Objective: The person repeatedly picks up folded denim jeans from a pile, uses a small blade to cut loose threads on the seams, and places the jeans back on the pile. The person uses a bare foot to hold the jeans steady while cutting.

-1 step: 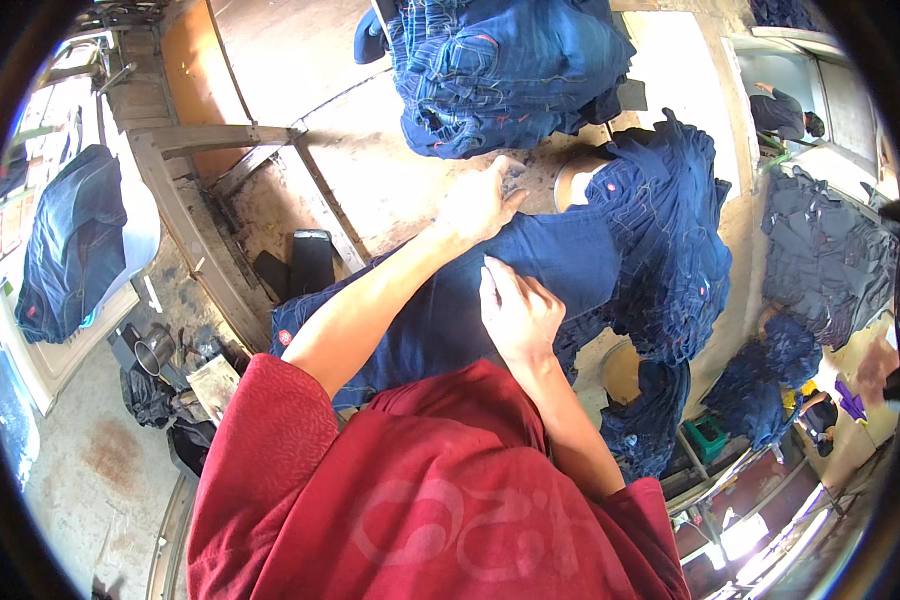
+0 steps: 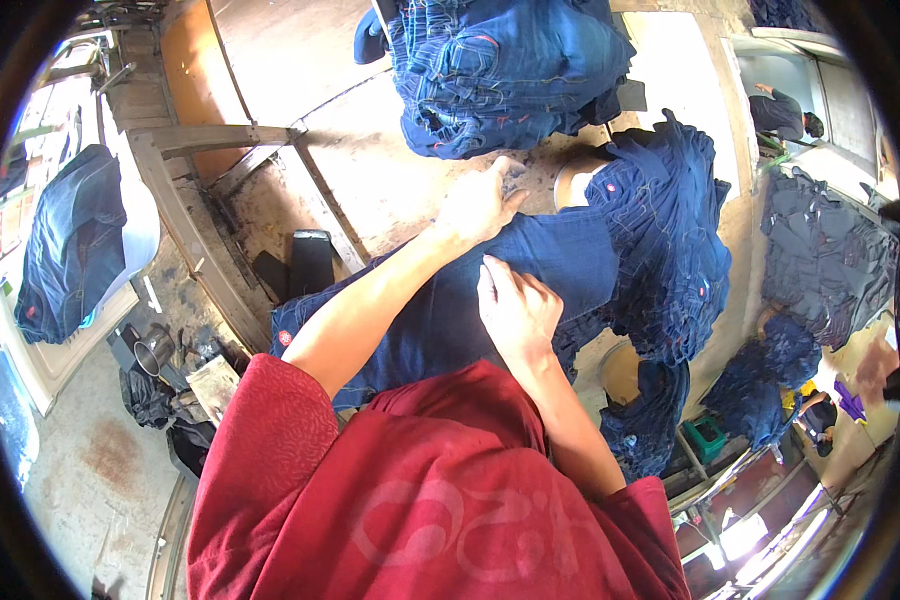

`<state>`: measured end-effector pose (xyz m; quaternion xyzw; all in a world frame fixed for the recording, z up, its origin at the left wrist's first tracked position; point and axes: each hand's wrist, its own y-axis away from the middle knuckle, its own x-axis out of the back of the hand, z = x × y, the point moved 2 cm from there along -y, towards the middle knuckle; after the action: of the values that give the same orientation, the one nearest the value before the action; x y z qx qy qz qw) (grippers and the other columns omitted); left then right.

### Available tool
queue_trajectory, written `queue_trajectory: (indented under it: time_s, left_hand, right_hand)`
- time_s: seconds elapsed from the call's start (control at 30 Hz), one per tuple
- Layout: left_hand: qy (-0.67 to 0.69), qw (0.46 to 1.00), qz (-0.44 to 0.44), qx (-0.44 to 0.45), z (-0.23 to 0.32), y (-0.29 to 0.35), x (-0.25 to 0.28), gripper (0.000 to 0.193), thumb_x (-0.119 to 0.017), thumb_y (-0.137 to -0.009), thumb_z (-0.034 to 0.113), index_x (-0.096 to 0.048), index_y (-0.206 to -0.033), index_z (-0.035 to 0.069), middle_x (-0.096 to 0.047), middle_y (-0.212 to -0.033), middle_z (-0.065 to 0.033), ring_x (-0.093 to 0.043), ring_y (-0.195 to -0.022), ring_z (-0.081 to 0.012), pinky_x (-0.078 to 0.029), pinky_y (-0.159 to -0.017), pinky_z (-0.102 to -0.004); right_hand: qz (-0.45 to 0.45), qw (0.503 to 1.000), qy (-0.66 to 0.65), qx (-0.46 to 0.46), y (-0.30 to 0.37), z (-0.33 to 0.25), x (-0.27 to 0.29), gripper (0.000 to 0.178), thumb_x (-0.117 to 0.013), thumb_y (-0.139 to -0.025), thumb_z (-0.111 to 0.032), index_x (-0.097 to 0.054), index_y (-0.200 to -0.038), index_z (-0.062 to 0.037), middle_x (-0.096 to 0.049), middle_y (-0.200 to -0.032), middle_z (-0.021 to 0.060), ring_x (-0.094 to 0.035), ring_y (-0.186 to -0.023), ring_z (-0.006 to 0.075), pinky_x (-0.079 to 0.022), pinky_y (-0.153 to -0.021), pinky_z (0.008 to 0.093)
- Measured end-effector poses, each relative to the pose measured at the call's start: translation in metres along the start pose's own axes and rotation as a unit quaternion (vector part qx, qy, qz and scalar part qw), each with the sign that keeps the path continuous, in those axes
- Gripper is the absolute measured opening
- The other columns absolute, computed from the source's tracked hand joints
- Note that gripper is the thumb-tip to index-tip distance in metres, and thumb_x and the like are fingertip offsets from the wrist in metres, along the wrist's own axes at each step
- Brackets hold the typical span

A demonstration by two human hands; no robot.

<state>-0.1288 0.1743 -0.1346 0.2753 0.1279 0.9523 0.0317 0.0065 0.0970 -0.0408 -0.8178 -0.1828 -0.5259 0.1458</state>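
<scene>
A pair of dark blue jeans [image 2: 560, 255] lies spread in front of me, with a round red and white tag at its left end. My left hand [image 2: 477, 203] is at the far edge of the jeans, fingers curled; what they grip, if anything, is hard to see. Closer to me, my right hand [image 2: 518, 315] rests on the denim with its fingers bent and thumb pressed in. Its fingertips are hidden, so anything held there does not show.
Folded jeans form a tall stack [image 2: 500, 70] at the far side. Right of my hands hangs a heap of jeans [image 2: 670, 240]. A wooden frame [image 2: 210, 140] borders the left. Dark grey garments [image 2: 830, 255], a green crate [image 2: 705, 438] and a person [image 2: 778, 112] are farther right.
</scene>
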Motion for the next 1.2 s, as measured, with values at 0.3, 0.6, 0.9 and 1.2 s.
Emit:
queue_trajectory:
  time_s: [0.3,0.6,0.9,1.2]
  left_hand:
    - [-0.009,0.999,0.039,0.006,0.002,0.004,-0.001,0.042,-0.078,-0.097,0.026,-0.063,-0.134,0.011,-0.073,-0.078,-0.024,-0.073,-0.079,-0.0451,-0.057,-0.076,-0.0552]
    - [-0.031,0.997,0.051,0.044,0.004,0.002,-0.005,0.042,-0.077,-0.096,0.029,-0.063,-0.133,0.014,-0.073,-0.08,-0.0239,-0.073,-0.08,-0.0449,-0.057,-0.076,-0.0554]
    - [-0.003,0.998,0.031,0.047,0.0,0.001,-0.005,0.041,-0.076,-0.097,0.027,-0.062,-0.134,0.015,-0.073,-0.078,-0.0233,-0.074,-0.078,-0.0453,-0.057,-0.076,-0.0561]
    - [0.005,0.998,0.019,0.053,-0.004,0.001,-0.01,0.042,-0.076,-0.097,0.026,-0.062,-0.135,0.015,-0.072,-0.077,-0.0249,-0.073,-0.077,-0.0462,-0.057,-0.074,-0.0569]
  right_hand:
    - [-0.053,0.999,0.01,0.007,0.054,-0.001,0.03,0.018,-0.085,-0.087,-0.011,-0.08,-0.105,-0.011,-0.073,-0.073,0.0063,-0.066,-0.055,0.024,-0.054,-0.055,0.037]
    - [-0.003,0.998,-0.049,-0.025,0.019,0.008,0.004,0.011,-0.081,-0.091,-0.007,-0.08,-0.102,-0.0084,-0.076,-0.078,0.0067,-0.071,-0.058,0.0206,-0.056,-0.056,0.0338]
    - [-0.056,0.998,0.03,-0.015,0.018,0.005,0.005,0.008,-0.081,-0.092,-0.016,-0.078,-0.1,-0.0159,-0.073,-0.071,0.0029,-0.071,-0.057,0.021,-0.054,-0.051,0.0355]
    - [-0.005,0.997,-0.067,-0.031,0.026,0.009,0.011,0.008,-0.081,-0.093,-0.007,-0.079,-0.101,-0.0056,-0.077,-0.079,0.0085,-0.072,-0.06,0.0222,-0.056,-0.056,0.0332]
